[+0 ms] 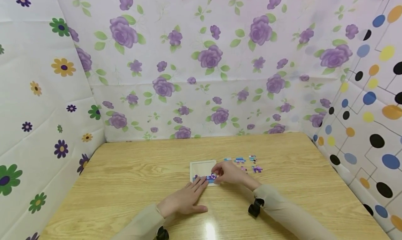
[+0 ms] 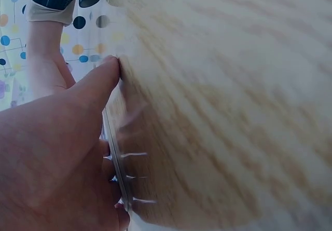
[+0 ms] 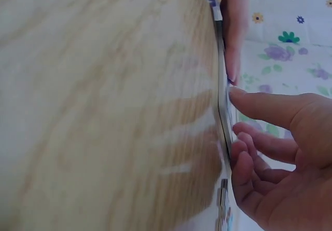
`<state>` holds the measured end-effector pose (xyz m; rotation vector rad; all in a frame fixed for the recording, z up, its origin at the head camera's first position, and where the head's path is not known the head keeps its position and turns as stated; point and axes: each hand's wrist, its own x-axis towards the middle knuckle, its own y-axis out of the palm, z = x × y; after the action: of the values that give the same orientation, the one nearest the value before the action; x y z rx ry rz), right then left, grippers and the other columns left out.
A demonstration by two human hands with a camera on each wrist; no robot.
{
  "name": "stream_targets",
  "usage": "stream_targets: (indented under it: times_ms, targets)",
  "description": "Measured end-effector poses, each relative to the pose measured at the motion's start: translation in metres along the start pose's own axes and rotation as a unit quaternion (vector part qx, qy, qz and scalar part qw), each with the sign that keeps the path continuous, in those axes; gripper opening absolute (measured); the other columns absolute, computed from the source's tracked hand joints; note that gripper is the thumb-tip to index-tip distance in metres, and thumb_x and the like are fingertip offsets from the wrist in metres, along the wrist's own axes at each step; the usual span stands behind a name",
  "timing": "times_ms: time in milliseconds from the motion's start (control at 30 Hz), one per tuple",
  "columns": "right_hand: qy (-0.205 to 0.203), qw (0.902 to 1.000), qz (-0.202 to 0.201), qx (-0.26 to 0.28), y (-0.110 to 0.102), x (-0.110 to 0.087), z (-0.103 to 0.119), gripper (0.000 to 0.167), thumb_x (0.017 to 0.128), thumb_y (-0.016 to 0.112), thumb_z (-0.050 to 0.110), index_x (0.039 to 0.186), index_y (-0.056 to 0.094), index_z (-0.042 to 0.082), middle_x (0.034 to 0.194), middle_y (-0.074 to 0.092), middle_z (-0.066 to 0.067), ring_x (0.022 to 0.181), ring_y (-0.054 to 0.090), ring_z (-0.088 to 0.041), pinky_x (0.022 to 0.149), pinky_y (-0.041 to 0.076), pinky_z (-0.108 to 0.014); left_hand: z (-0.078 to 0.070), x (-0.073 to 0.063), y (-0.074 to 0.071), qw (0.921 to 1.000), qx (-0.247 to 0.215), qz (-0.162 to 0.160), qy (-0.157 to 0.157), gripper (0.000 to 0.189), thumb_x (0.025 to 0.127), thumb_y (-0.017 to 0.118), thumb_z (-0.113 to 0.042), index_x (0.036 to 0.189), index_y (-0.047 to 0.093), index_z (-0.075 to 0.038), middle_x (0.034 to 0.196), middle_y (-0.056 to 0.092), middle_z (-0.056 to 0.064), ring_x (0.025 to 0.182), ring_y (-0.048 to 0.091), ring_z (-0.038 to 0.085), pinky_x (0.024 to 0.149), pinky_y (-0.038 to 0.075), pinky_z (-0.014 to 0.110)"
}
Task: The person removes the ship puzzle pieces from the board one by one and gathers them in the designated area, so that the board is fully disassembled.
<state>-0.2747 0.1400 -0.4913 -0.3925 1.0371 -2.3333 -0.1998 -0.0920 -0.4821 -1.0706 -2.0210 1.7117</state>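
A square jigsaw tray (image 1: 202, 162) with a pale rim lies on the table, with blue and purple pieces assembled along its near side. My left hand (image 1: 186, 198) lies with straight fingers over the tray's near left part, fingertips on the assembled pieces. At the tray's right side, my right hand (image 1: 230, 172) pinches a purple-and-white puzzle piece (image 1: 213, 176) between thumb and fingers, low over the tray. The right wrist view has the thumb (image 3: 254, 104) and curled fingers right at the tray's edge; the piece is hidden there.
Loose puzzle pieces lie right of the tray, among them a blue one (image 1: 240, 160) and a purple one (image 1: 257, 169). The wooden table (image 1: 141, 170) runs back to a floral cloth (image 1: 194, 93), with patterned cloths on both sides.
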Motion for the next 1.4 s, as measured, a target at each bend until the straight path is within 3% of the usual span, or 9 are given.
stream_targets:
  times_ms: [333, 500, 833, 1033, 1400]
  targets:
    - [0.001, 0.9995, 0.009, -0.029, 0.000, 0.005, 0.007, 0.027, 0.078, 0.080, 0.010, 0.100, 0.066, 0.006, 0.081, 0.060, -0.004, 0.068, 0.049, -0.009, 0.061, 0.042, -0.021, 0.000, 0.001, -0.002, 1.0000, -0.007, 0.003, 0.003, 0.091, 0.094, 0.048, -0.059, 0.156, 0.010, -0.004, 0.163, 0.004, 0.016, 0.151, 0.007, 0.033, 0.118, 0.023, 0.053]
    - [0.000, 0.9999, 0.006, -0.012, 0.000, 0.005, 0.008, 0.028, 0.078, 0.079, 0.006, 0.098, 0.061, 0.007, 0.085, 0.060, -0.003, 0.073, 0.052, -0.011, 0.063, 0.044, -0.021, -0.002, 0.000, -0.005, 0.9999, -0.008, 0.008, 0.008, 0.089, 0.095, 0.049, -0.056, 0.155, 0.010, -0.002, 0.163, 0.004, 0.018, 0.150, 0.007, 0.035, 0.118, 0.022, 0.054]
    - [-0.005, 0.9994, -0.004, 0.033, 0.000, 0.000, 0.006, 0.010, 0.094, 0.059, 0.005, 0.101, 0.058, 0.012, 0.091, 0.065, -0.001, 0.080, 0.060, -0.009, 0.069, 0.051, -0.023, -0.003, -0.001, -0.005, 0.9999, -0.011, 0.012, -0.006, 0.089, 0.094, 0.049, -0.057, 0.156, 0.011, -0.006, 0.164, 0.005, 0.013, 0.151, 0.007, 0.030, 0.119, 0.020, 0.051]
    - [0.006, 0.9988, -0.026, 0.040, -0.005, -0.004, 0.003, 0.010, 0.094, 0.061, 0.008, 0.102, 0.060, 0.015, 0.089, 0.065, 0.001, 0.078, 0.060, -0.008, 0.065, 0.050, -0.023, -0.002, -0.001, -0.001, 0.9998, -0.018, 0.011, 0.002, 0.088, 0.096, 0.048, -0.056, 0.156, 0.009, -0.005, 0.163, 0.003, 0.015, 0.151, 0.006, 0.033, 0.119, 0.019, 0.053]
    - [-0.002, 0.9976, -0.032, 0.061, -0.011, -0.013, -0.005, 0.008, 0.095, 0.059, 0.008, 0.102, 0.063, 0.012, 0.091, 0.064, 0.001, 0.079, 0.057, -0.009, 0.068, 0.049, -0.022, -0.001, -0.004, 0.000, 0.9996, -0.025, 0.001, 0.009, 0.089, 0.095, 0.044, -0.060, 0.156, 0.006, -0.007, 0.164, 0.003, 0.013, 0.151, 0.005, 0.032, 0.119, 0.020, 0.054]
